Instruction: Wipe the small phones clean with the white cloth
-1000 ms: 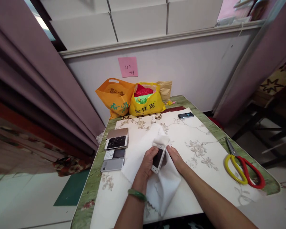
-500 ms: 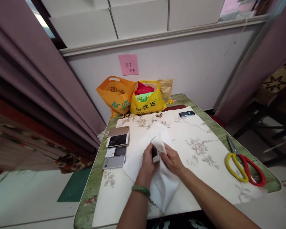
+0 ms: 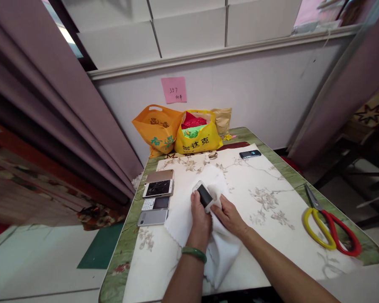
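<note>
A white smartphone [image 3: 204,195] with a dark screen facing up is gripped by my left hand [image 3: 200,212], whose thumb lies along its edge. My right hand [image 3: 230,214] pinches a white cloth [image 3: 222,248] at the phone's lower right edge. The cloth spreads under both hands and hangs in folds toward me. Left of my hands several phones lie in a column: a gold phone [image 3: 160,176], a white phone with a cracked screen [image 3: 158,188], a white keypad phone [image 3: 155,203] and a silver phone [image 3: 153,217].
Red-and-yellow-handled scissors [image 3: 331,227] lie at the table's right edge. A dark phone [image 3: 250,154] is at the back right. An orange bag [image 3: 158,130], a yellow bag [image 3: 198,141] and a tan pouch [image 3: 222,120] stand at the back, against the wall.
The cloth that covered much of the phone is now folded back to the right, baring its screen. My right hand has shifted slightly down the phone's edge. The view has tilted a little.
</note>
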Tool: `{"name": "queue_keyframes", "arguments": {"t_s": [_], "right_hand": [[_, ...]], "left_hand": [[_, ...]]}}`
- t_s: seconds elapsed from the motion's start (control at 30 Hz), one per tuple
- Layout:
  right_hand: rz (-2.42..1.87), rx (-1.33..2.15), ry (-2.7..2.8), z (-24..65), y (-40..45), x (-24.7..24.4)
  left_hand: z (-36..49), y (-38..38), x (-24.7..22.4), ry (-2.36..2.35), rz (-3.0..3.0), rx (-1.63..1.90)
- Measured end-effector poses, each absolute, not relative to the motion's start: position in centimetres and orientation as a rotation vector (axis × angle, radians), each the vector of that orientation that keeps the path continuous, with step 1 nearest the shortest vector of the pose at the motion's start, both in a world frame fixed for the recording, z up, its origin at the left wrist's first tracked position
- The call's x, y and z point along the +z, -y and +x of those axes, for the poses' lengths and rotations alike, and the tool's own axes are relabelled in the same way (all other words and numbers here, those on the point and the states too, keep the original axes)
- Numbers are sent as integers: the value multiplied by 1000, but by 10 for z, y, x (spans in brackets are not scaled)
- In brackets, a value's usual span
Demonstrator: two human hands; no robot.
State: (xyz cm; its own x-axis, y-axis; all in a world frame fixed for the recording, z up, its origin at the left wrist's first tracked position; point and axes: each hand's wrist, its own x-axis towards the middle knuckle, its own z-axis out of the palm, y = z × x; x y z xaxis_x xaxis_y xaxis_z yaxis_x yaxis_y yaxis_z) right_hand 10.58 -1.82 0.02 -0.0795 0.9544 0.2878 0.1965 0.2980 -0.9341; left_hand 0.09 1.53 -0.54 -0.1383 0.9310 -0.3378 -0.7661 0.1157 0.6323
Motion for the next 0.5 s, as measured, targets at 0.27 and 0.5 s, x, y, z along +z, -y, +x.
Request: {"name": "queue_keyframes", "arguments": {"t_s": [0.27,0.5], "right_hand": [[-1073,1074,1134,108,13,-1],[-1204,833,1194,106,21,-6]], "left_hand": [[2,-17,2,-688,394,1527],[8,-9,5,-918,457,1502]]}}
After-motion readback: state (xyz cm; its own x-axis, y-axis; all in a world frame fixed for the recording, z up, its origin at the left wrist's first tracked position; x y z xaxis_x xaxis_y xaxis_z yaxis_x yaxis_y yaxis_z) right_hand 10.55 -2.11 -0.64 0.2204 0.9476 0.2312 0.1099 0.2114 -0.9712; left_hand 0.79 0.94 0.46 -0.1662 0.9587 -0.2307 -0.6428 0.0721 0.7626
